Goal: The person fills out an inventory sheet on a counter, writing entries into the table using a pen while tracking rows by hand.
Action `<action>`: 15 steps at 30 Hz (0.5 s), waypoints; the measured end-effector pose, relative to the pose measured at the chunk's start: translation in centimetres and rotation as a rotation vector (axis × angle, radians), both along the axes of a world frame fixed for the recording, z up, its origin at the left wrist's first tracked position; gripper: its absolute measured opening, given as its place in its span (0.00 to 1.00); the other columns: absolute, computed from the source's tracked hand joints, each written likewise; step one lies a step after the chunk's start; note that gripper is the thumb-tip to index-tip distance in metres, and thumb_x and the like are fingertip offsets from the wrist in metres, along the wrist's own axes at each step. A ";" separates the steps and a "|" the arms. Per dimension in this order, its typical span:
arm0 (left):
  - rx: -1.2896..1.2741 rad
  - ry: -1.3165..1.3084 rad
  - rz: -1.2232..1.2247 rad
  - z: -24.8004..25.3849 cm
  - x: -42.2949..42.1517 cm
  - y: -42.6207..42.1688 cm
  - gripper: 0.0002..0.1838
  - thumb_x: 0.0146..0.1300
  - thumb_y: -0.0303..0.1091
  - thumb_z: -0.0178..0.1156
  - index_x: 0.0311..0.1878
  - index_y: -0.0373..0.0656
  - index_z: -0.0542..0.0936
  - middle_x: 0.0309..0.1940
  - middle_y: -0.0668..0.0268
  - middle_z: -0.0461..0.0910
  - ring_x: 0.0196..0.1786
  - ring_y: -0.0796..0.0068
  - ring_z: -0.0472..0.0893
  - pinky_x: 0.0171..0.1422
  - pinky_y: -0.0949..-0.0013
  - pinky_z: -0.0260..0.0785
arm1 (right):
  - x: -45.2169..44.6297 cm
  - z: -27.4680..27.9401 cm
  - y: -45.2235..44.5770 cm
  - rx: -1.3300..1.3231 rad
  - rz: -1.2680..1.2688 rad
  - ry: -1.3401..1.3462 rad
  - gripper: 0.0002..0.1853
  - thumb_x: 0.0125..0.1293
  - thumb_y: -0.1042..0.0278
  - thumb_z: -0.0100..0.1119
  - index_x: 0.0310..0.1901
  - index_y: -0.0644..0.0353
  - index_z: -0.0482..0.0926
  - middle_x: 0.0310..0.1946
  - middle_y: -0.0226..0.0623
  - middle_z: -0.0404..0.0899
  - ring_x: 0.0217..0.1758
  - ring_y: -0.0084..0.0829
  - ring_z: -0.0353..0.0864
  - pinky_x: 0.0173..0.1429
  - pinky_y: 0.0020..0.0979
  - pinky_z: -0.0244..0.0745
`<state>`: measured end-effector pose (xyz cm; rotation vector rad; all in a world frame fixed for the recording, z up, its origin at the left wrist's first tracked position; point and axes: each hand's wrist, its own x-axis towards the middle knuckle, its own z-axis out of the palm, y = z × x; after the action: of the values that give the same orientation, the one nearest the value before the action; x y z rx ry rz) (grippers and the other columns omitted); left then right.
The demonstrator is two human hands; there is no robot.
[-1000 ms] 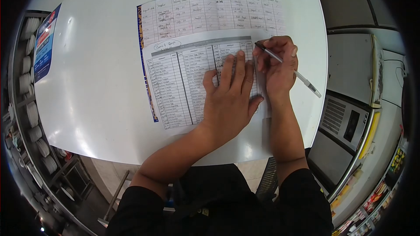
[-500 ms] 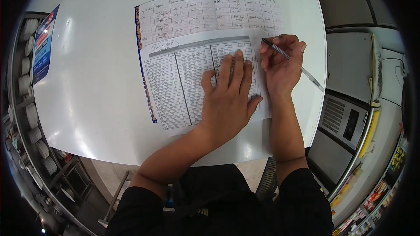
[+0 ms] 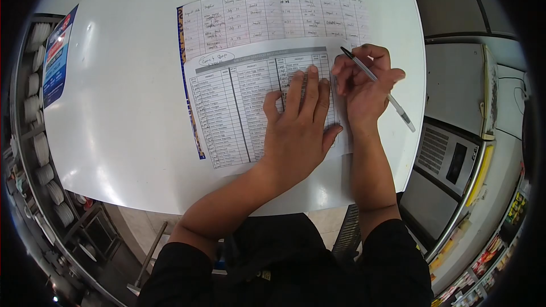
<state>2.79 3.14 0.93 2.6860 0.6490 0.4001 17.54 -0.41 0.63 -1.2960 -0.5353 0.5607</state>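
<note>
- Since the frame half a second earlier, the thumb of the right hand point(image 3: 367, 95) had swung outward and the clear end of the pen point(image 3: 364, 68) had tipped nearer the wearer's body; the left hand point(image 3: 296, 125) had kept its place.
- Nearest, at the bottom, were the wearer's black sleeves point(image 3: 176, 273), with both bare forearms point(image 3: 372, 170) reaching forward over a white worktop point(image 3: 125, 113).
- Left hand: palm down, fingers spread, it lay flat on a printed sheet point(image 3: 244, 102) of ruled product lists.
- Right hand: just beside the sheet's right edge, palm turned partly upward, its grip was narrow around the pen, fingers curled and thumb sticking out.
- Pen: it slanted across that grip, its long axis running from a dark end, far and left, to the clear end, near and right. The dark end was over the sheet's far right corner; whether it touched paper could not be told. The left hand was apart from it, to the left.
- Beyond, an open notebook point(image 3: 250, 20) with handwritten columns lay partly under the sheet.
- Off the worktop's left side, white plates point(image 3: 41, 148) stood in stacks.
</note>
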 end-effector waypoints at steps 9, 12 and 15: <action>0.036 0.036 0.021 0.1 0.1 -0.1 0.36 0.66 0.57 0.60 0.68 0.37 0.76 0.73 0.49 0.67 0.75 0.53 0.63 0.70 0.42 0.51 | 0.3 -0.5 -0.3 -0.069 0.100 -0.265 0.07 0.64 0.83 0.54 0.40 0.62 0.70 0.36 0.43 0.82 0.25 0.18 0.69 0.29 0.21 0.66; 0.049 0.014 0.031 -0.1 0.2 -0.2 0.36 0.66 0.57 0.60 0.68 0.37 0.76 0.73 0.50 0.68 0.75 0.53 0.64 0.70 0.43 0.52 | -0.1 -0.3 0.1 -0.115 0.099 -0.209 0.06 0.62 0.85 0.55 0.30 0.64 0.70 0.33 0.42 0.82 0.25 0.17 0.68 0.29 0.21 0.64; 0.056 0.010 0.029 -0.3 0.2 -0.2 0.36 0.66 0.57 0.60 0.68 0.37 0.76 0.73 0.50 0.68 0.75 0.53 0.64 0.69 0.43 0.52 | 0.2 -0.7 0.3 -0.128 0.100 -0.269 0.08 0.61 0.85 0.55 0.27 0.63 0.69 0.31 0.41 0.81 0.24 0.17 0.67 0.28 0.21 0.62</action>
<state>3.03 2.96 0.65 2.7356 0.6907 0.4192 17.71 -0.09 -0.07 -1.4833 -0.8008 0.5125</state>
